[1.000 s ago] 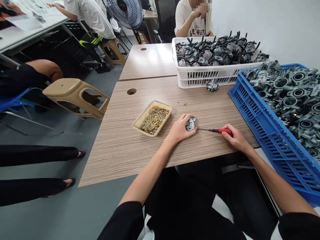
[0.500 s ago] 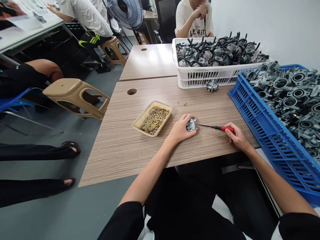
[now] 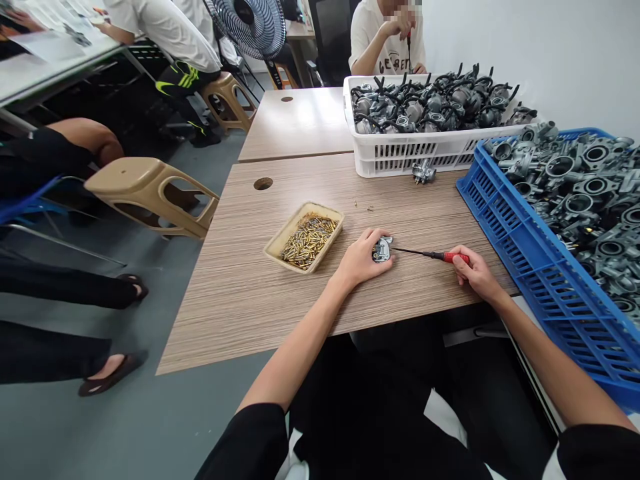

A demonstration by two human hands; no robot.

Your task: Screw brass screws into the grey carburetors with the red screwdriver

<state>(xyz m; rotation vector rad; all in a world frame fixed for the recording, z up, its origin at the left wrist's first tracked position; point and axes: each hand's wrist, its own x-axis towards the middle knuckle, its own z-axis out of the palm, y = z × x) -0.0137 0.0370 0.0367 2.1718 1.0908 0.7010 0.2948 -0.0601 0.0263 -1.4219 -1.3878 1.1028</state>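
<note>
My left hand [image 3: 361, 259] is closed round a small silver carburetor body [image 3: 383, 249] and steadies it on the wood-grain table [image 3: 225, 293]. In my right hand [image 3: 475, 272] is a screwdriver [image 3: 454, 257] with a red and black handle. Its thin shaft lies nearly level, and the tip meets the right side of the carburetor body. Whether the tip sits in a screw is too small to tell. Left of my left hand stands a shallow beige tray [image 3: 277, 251] holding many small brass pieces [image 3: 307, 243].
A white basket [image 3: 370, 160] full of carburetors with black hoses stands at the back. To the right, a blue crate [image 3: 520, 233] is heaped with metal bodies. One carburetor [image 3: 424, 172] and a few brass bits [image 3: 370, 208] lie on the table. A person [image 3: 370, 40] sits opposite.
My hands, the carburetor body and the screwdriver have hardly moved; my right fingers have shifted slightly on the handle. At the left, a passer-by's legs have changed position.
</note>
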